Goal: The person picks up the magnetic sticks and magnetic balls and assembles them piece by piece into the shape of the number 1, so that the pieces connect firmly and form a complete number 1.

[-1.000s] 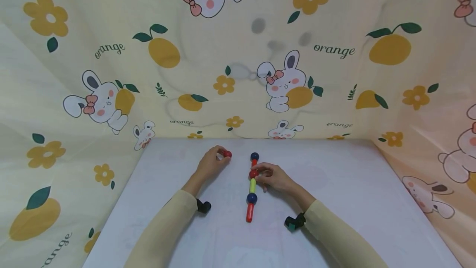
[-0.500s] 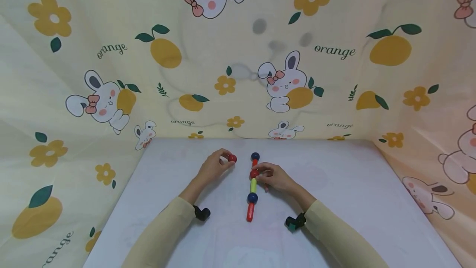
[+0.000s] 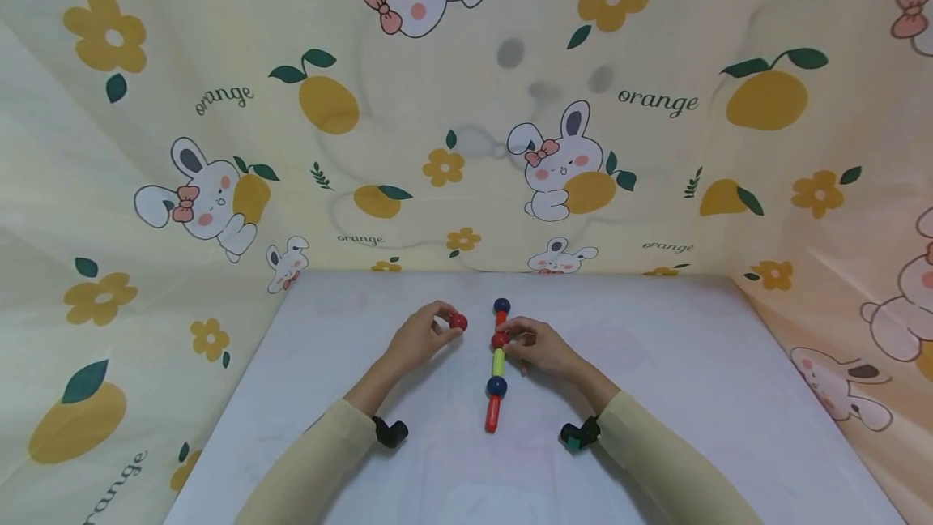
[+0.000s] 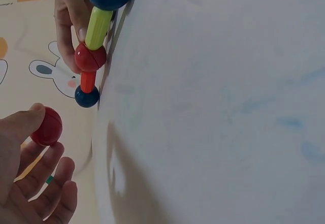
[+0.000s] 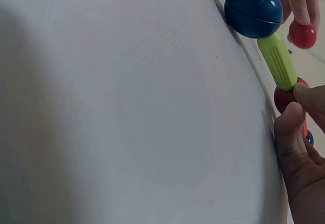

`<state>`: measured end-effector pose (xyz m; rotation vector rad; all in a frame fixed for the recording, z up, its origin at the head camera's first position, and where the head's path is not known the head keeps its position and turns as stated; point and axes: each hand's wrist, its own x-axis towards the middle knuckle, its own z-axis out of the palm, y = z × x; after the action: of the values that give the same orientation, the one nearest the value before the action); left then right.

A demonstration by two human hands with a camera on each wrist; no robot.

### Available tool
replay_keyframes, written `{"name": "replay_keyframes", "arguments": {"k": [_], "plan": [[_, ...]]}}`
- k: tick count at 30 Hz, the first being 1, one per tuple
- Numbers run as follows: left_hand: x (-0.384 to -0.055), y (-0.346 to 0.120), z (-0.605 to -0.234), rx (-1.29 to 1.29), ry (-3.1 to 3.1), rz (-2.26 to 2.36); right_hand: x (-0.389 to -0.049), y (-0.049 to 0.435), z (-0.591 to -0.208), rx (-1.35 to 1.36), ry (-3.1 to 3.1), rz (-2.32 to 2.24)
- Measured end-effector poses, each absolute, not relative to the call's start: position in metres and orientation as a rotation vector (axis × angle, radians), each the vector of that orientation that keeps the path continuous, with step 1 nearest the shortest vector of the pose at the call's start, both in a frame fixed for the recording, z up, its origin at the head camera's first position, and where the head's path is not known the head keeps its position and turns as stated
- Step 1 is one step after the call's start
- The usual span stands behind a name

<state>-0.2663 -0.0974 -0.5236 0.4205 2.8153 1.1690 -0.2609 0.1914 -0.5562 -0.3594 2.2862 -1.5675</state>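
Observation:
A loose red ball [image 3: 458, 322] is pinched between the thumb and fingers of my left hand [image 3: 420, 336], left of a chain of balls and rods. From far to near the chain runs: dark blue ball [image 3: 501, 305], orange-red rod [image 3: 500, 318], red ball [image 3: 499, 340], yellow-green rod [image 3: 499, 363], second blue ball [image 3: 496, 386], red rod [image 3: 492, 414]. My right hand [image 3: 543, 348] grips the chain at its red ball from the right side. In the right wrist view, the thumb [image 5: 311, 98] lies at the joint of the yellow-green rod [image 5: 278, 61] and that ball.
Everything lies on or over a white table [image 3: 641, 428]. Behind it and along the sides hangs a cream cloth [image 3: 408, 104] printed with rabbits, oranges and flowers. A black wrist camera [image 3: 391, 433] is strapped to the left wrist, another black camera [image 3: 579, 433] to the right.
My left hand has come a little nearer and to the right with the red ball, closer to the chain. The right hand keeps its grip, and the chain stays in place.

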Motion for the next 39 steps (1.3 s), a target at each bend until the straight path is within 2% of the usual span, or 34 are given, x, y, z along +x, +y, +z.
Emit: {"name": "replay_keyframes", "arguments": {"k": [23, 39], "plan": [[-0.227, -0.102, -0.509, 0.493, 2.791, 1.137, -0.263, 0.192, -0.562, -0.379, 2.293, -1.578], [-0.205, -0.107, -0.513, 0.546, 2.786, 1.092, -0.261, 0.19, -0.559, -0.339, 2.341, -1.553]]}}
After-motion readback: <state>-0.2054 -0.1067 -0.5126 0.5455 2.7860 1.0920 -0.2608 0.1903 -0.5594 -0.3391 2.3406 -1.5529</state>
